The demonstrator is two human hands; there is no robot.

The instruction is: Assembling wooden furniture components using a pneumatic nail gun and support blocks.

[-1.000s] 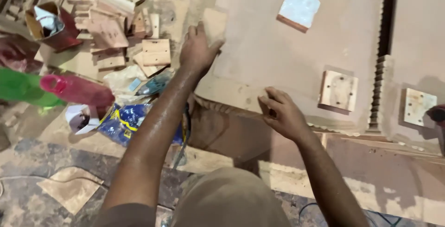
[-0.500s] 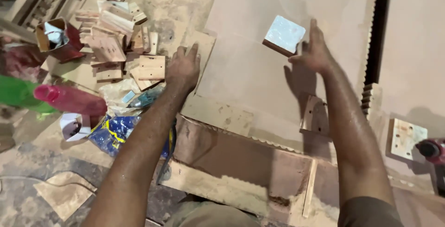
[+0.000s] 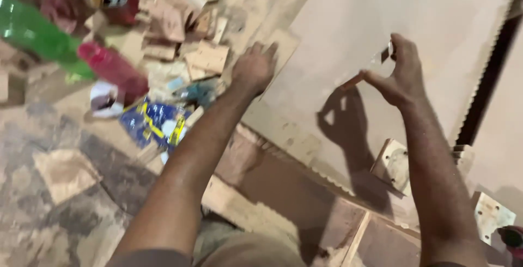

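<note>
My right hand [image 3: 402,76] holds a small square piece [image 3: 381,60] between thumb and fingers, lifted just above the large pale board [image 3: 348,11]. The piece is thin, with a light shiny face and a wooden edge; the fingers hide much of it. My left hand [image 3: 253,68] rests palm down at the board's left corner, holding nothing. It lies beside a pile of wood offcuts [image 3: 188,38].
Two small square wooden blocks [image 3: 393,163] [image 3: 493,215] lie on the board near its front edge. A dark gap with a serrated edge [image 3: 487,82] runs along the right. A green bottle [image 3: 38,35], a red bottle [image 3: 111,71] and a blue-yellow packet [image 3: 155,122] lie on the dusty floor at left.
My right hand reached across the board to the small square piece and has picked it up. My left hand stays planted at the board's corner. The view has shifted.
</note>
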